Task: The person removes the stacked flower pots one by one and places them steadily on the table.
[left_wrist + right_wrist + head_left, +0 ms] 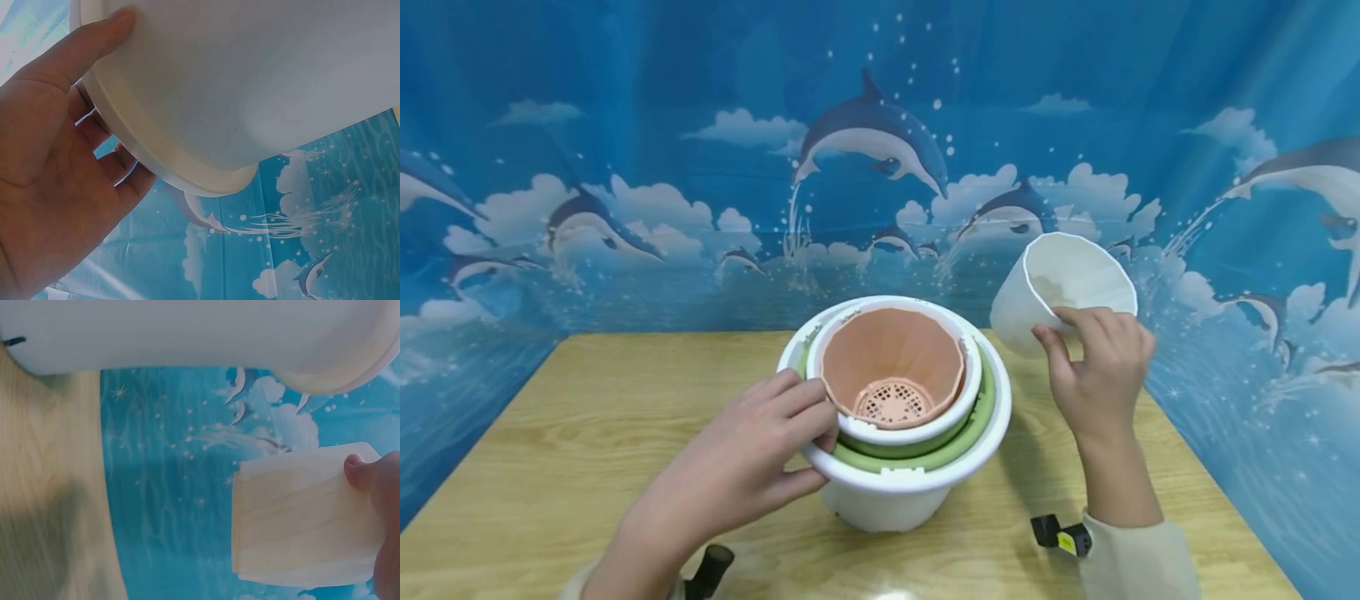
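My left hand [767, 442] grips the left rim of a large white flowerpot [887, 502], thumb on the outer wall below it in the left wrist view. Nested inside are a green pot [928, 457], a smaller white pot [976, 367] and, innermost, a terracotta-coloured pot [891, 342] with a perforated bottom. My right hand [1101, 358] pinches the near rim of a plain white pot [1021, 304], held tilted in the air to the right of the stack. That pot's side wall [306, 519] and my thumb on it show in the right wrist view.
The stack sits on a light wooden table [647, 400]. Behind and at both sides hangs a blue curtain [737, 75] printed with dolphins and clouds. A black device [1060, 535] is worn on my right wrist, another [709, 571] on my left.
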The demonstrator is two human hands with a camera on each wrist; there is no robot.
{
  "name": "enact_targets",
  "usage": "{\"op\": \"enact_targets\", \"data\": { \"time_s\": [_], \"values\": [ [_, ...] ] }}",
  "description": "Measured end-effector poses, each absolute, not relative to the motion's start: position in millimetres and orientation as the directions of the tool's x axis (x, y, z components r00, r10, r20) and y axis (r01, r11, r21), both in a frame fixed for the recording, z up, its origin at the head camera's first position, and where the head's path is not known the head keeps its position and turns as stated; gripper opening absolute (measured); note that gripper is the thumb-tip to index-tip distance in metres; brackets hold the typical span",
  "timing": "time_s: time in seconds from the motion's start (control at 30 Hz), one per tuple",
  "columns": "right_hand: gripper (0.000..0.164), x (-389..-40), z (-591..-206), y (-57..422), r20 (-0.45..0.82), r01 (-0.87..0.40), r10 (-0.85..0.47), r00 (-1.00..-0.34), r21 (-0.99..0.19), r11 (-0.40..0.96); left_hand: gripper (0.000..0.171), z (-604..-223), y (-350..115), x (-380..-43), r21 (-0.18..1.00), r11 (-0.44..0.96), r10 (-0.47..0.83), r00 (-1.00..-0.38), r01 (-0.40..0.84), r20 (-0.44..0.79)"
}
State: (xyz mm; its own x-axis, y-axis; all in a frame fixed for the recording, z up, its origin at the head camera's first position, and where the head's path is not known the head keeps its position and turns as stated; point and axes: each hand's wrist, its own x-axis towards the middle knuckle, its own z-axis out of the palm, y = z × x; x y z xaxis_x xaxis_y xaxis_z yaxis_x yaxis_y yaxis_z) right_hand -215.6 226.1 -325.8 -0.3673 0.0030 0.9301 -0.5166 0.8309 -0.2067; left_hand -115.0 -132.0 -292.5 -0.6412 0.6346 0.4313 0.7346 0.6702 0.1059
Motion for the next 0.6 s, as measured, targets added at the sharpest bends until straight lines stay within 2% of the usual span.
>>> {"op": "enact_targets", "data": {
  "time_s": [0.37, 0.6],
  "values": [
    [0.028, -229, -341, 236, 0.872, -0.444, -0.036, -0.489, -0.213, 0.87, 0.032, -291, -133, -113, 0.113, 0.672, 0.628, -0.643, 0.732, 0.437],
    [0.027, -233, -352, 244, 0.805, -0.375, -0.067, -0.59, -0.199, 0.906, 0.032, -291, -132, -114, 0.115, 0.674, 0.631, -0.65, 0.729, 0.422]
  ]
}}
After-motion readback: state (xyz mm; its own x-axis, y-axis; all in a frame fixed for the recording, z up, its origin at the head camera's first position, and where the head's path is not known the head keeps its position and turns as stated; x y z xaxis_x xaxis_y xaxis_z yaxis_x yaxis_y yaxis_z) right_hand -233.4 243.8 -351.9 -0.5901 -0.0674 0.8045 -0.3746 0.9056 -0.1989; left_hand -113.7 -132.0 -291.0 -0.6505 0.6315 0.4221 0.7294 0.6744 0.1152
